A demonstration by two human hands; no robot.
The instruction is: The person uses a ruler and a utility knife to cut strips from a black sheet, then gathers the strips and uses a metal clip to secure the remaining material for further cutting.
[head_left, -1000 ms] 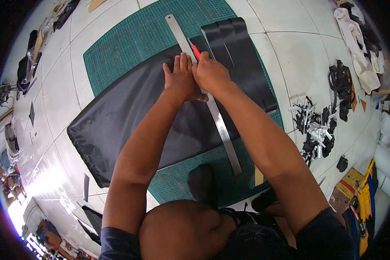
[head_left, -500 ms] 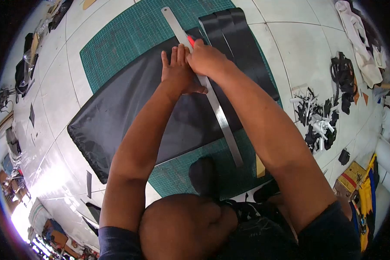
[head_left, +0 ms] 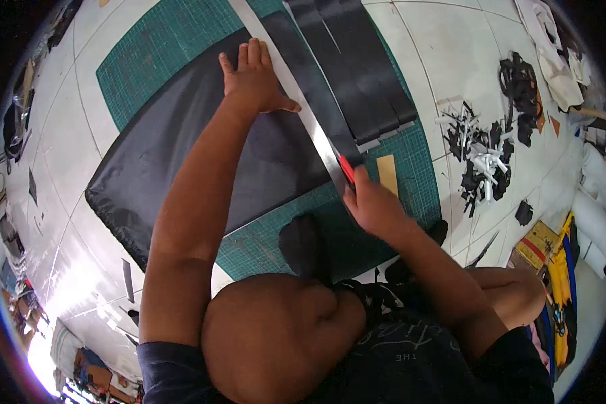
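Note:
My left hand (head_left: 251, 84) lies flat with fingers spread, pressing on a long metal ruler (head_left: 316, 135) and on the black sheet (head_left: 148, 161) under it. In my right hand (head_left: 377, 205) is a red-handled utility knife (head_left: 347, 168), its tip beside the ruler's right edge near the sheet's lower edge. A narrow black strip (head_left: 303, 60) runs along the right of the ruler, parted from the stack of black strips (head_left: 350, 74) by a gap of green. Everything rests on a green cutting mat (head_left: 417, 161).
A tan strip (head_left: 387, 175) lies on the mat, right of the knife. Black and white scraps (head_left: 485, 161) are heaped on the tiled floor to the right. A dark-covered foot (head_left: 299, 246) rests on the mat's near part. A yellow and blue item (head_left: 563, 283) lies at lower right.
My right hand has drawn the knife down along the ruler, from near its top to the sheet's lower edge. My left hand still presses on the ruler. The view has shifted.

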